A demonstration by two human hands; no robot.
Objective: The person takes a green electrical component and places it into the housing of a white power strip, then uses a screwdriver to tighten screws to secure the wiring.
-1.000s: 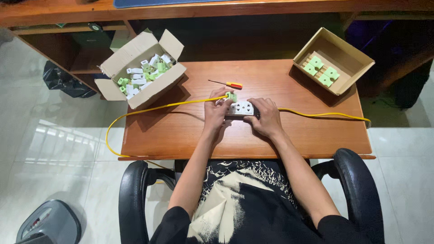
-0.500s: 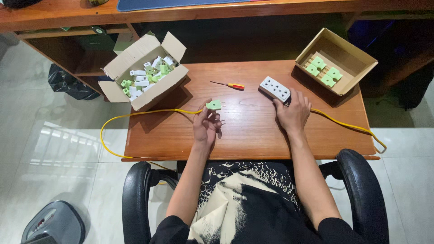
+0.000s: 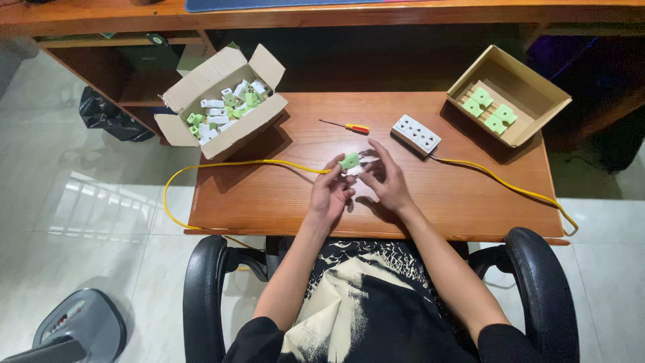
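Green plastic, pale and blocky, makes up the small plug (image 3: pixel 349 160) at the end of the thin yellow cable (image 3: pixel 255 163); it sits above the middle of the brown wooden table (image 3: pixel 269 202), raised a little off the top. The left hand (image 3: pixel 331 191) pinches it between thumb and fingertips, clamped on its lower edge. The right hand (image 3: pixel 384 176) is just beside it, fingers loosely spread and curled toward the plug; whether they touch it I cannot tell.

The cable runs left from the plug, loops off the table edge and passes under it. A second stretch of yellow cable leaves the white rectangular socket strip (image 3: pixel 416 134), which lies flat on the table to the right of the hands and well apart from them. A small screwdriver with a red and yellow handle (image 3: pixel 346 126) lies between the strip and the open cardboard box of white and green parts (image 3: pixel 225 101) at the left corner. Another open cardboard box with a few green pieces (image 3: pixel 508 94) stands at the right corner.

Half a second ago the right hand lay flat on the table below the socket strip and the left hand held the plug alone; since then the right hand has come over to meet it at the centre. A full second back, both hands gripped the socket strip together.
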